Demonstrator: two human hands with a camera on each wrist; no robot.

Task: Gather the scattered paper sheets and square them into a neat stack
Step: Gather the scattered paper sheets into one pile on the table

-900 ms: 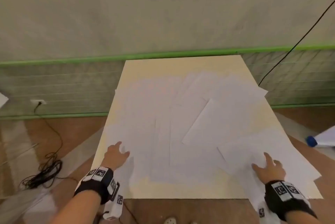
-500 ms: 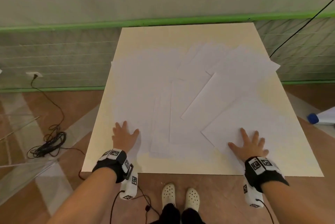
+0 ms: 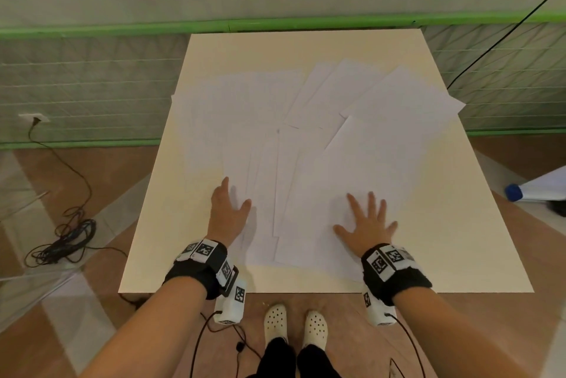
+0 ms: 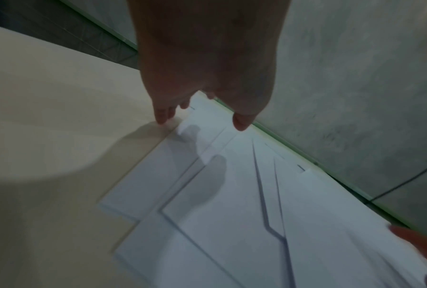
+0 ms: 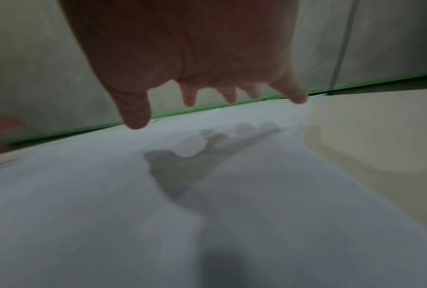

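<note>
Several white paper sheets (image 3: 306,139) lie overlapping and askew across a cream table (image 3: 477,224). My left hand (image 3: 228,209) lies flat, fingers straight, on the left sheets near the front. My right hand (image 3: 366,221) is spread flat on the nearest right sheet (image 3: 382,169), fingers splayed. In the left wrist view the left hand (image 4: 200,115) reaches over layered sheet edges (image 4: 232,204). The right wrist view shows the right hand (image 5: 214,103) just over a blurred white sheet (image 5: 207,214).
The table's near edge (image 3: 306,292) sits in front of my white shoes (image 3: 295,325). A green-edged mesh barrier (image 3: 92,86) runs behind the table. Coiled black cable (image 3: 64,240) lies on the floor left. A blue-capped white object (image 3: 533,189) lies on the floor right.
Both hands have slid inward with the sheets under them; the right sheet moved left onto the pile. The head view tilted down and closer.
</note>
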